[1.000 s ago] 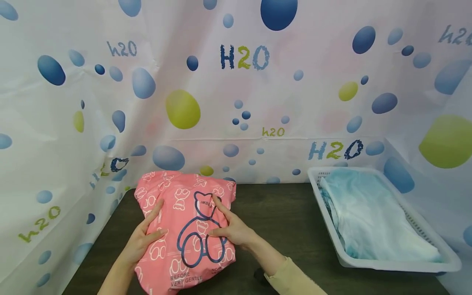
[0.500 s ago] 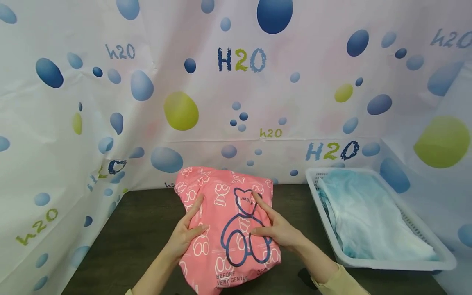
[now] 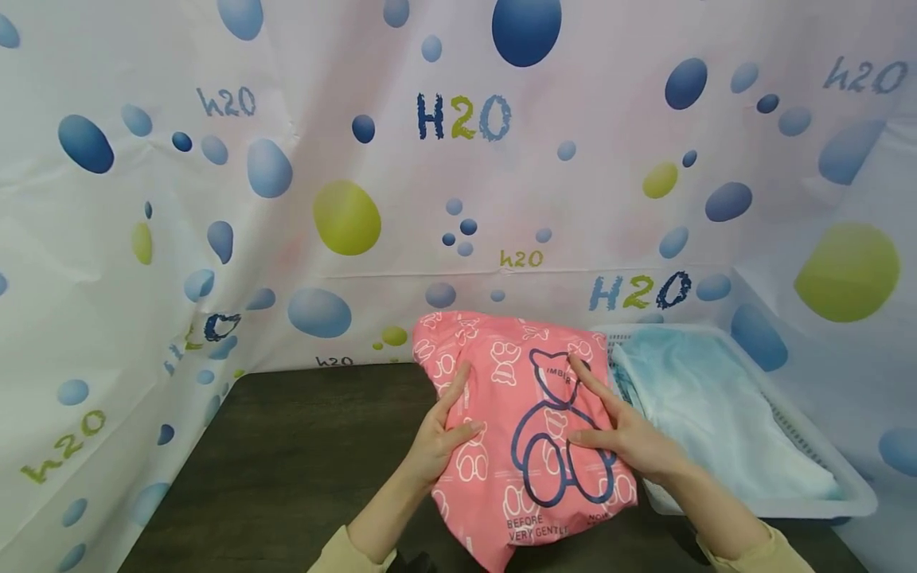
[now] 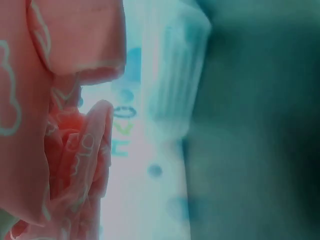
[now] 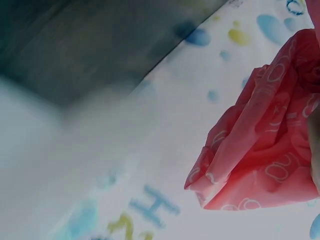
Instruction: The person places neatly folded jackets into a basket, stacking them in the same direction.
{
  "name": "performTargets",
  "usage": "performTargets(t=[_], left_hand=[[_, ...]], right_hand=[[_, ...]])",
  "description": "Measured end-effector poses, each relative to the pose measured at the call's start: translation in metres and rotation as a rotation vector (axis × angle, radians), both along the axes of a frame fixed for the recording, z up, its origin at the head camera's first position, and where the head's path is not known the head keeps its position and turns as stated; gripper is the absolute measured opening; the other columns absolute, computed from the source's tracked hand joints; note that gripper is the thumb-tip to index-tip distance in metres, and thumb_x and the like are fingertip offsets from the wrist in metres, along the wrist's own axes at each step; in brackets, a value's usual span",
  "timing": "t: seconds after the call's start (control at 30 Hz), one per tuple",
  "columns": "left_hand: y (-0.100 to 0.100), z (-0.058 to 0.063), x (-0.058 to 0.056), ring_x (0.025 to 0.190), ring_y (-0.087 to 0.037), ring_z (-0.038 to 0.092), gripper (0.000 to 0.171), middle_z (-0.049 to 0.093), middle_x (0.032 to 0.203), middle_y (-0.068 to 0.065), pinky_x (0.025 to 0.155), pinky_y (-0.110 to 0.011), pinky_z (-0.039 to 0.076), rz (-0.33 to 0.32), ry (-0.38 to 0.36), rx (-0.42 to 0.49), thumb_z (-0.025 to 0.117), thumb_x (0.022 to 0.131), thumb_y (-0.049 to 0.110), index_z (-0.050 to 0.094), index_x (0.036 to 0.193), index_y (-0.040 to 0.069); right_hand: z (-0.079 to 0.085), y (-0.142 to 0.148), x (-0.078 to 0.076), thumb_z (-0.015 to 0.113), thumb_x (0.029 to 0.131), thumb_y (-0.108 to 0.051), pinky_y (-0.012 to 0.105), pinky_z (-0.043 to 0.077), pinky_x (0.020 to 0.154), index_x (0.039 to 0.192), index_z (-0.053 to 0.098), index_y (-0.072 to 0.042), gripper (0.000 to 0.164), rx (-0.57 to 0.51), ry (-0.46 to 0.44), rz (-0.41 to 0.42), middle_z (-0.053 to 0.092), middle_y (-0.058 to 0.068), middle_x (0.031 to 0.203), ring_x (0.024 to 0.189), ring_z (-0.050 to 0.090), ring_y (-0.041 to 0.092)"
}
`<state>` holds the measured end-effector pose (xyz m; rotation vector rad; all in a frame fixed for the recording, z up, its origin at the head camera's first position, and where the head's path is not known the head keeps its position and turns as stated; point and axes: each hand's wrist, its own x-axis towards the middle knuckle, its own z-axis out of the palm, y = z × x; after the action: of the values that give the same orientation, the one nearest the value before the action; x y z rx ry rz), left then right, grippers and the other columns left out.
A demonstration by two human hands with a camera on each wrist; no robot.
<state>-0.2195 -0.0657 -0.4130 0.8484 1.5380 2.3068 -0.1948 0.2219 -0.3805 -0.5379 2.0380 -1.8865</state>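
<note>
Over the desk (image 3: 301, 446), by the basket's (image 3: 809, 508) left edge, I clamp the pink bag (image 3: 505, 434) between left grip (image 3: 435, 438) and right grip (image 3: 632, 436), probably for balance.

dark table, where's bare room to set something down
Widest bare patch of the dark table: left of the left hand and pink bag, back to the patterned backdrop. Crowded: the right, where pink bag, right hand and white basket overlap in view.

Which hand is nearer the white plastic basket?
Right. In the head view, the right hand overlaps the edge of the white plastic basket; the left hand is farther, across the pink printed bag.
</note>
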Motion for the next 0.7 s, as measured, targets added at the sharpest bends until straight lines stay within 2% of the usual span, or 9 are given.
performTargets(t=[0.1,0.27,0.43,0.57,0.7], left_hand=[[0.023,0.002,-0.008,0.131,-0.011,0.046,0.081,-0.001,0.165,-0.007,0.096,-0.029,0.047,-0.004,0.024,0.004,0.059,0.094,0.000,0.010,0.158,0.010],[0.064,0.003,-0.023,0.133,-0.015,0.042,0.080,0.004,0.165,-0.003,0.099,-0.028,0.045,-0.052,0.008,0.017,0.056,0.093,-0.004,0.013,0.158,0.013],[0.106,0.004,-0.034,0.127,-0.018,0.048,0.079,0.014,0.163,-0.004,0.096,-0.029,0.047,-0.103,-0.042,0.040,0.051,0.093,-0.008,0.017,0.158,0.019],[0.142,0.001,-0.043,0.122,-0.019,0.051,0.077,0.024,0.159,-0.007,0.095,-0.032,0.049,-0.129,-0.079,0.052,0.050,0.093,-0.008,0.021,0.157,0.022],[0.180,-0.004,-0.054,0.122,-0.022,0.052,0.075,0.031,0.155,-0.007,0.095,-0.034,0.048,-0.128,-0.126,0.060,0.052,0.093,-0.008,0.027,0.156,0.023]], right_hand=[[0.008,0.021,0.001,0.061,0.095,-0.008,0.040,0.056,0.083,0.156,0.000,-0.042,0.093,0.024,0.002,-0.024,-0.008,0.021,0.161,0.110,0.064,0.018],[0.015,0.060,0.001,0.057,0.096,-0.004,0.046,0.056,0.079,0.155,-0.002,-0.045,0.093,0.051,0.001,-0.050,-0.012,0.023,0.160,0.104,0.067,0.027],[0.022,0.098,0.002,0.056,0.097,-0.004,0.042,0.057,0.074,0.155,-0.003,-0.044,0.091,0.154,0.051,-0.109,-0.017,0.024,0.158,0.098,0.069,0.023],[0.027,0.129,0.003,0.053,0.098,-0.003,0.044,0.057,0.074,0.154,-0.005,-0.046,0.091,0.163,0.019,-0.106,-0.018,0.027,0.155,0.095,0.069,0.028],[0.029,0.163,0.000,0.051,0.099,-0.005,0.043,0.058,0.070,0.153,-0.008,-0.047,0.091,0.241,0.011,-0.127,-0.020,0.033,0.152,0.088,0.070,0.032]])
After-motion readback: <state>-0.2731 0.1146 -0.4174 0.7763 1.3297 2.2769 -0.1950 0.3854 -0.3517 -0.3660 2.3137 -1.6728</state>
